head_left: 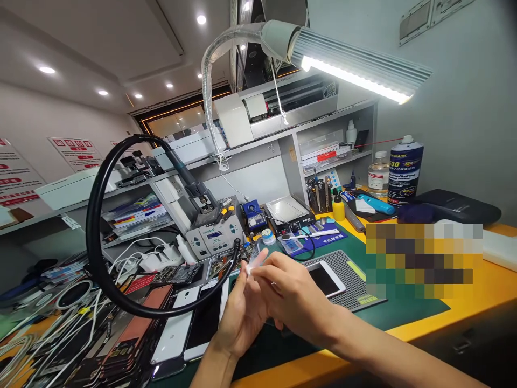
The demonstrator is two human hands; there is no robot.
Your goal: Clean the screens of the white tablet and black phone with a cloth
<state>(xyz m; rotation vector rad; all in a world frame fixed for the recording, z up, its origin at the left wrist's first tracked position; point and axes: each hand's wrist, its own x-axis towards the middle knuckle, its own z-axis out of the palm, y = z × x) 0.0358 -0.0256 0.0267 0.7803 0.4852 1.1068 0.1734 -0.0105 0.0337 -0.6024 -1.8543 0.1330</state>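
My left hand (242, 312) and my right hand (288, 291) meet above the green mat (420, 310), near its front edge. Pinched between their fingertips is a small white piece (249, 269), with something thin and clear, like plastic film (254, 253), rising beside it. Its exact kind is too small to make out. My right fingers are bent over it from the right, while my left thumb and fingers grip it from below. Just beyond my right hand, a white-framed phone (325, 279) lies on a grey perforated pad (347, 264).
Left of my hands lie white phones (175, 326), stacked phone parts (133, 339) and tangled cables (24, 345). A black hose (95, 231) loops over them from a grey soldering station (214, 237). A lit lamp (355, 70) hangs overhead. At right stands a spray can (405, 172); a patch there is pixelated.
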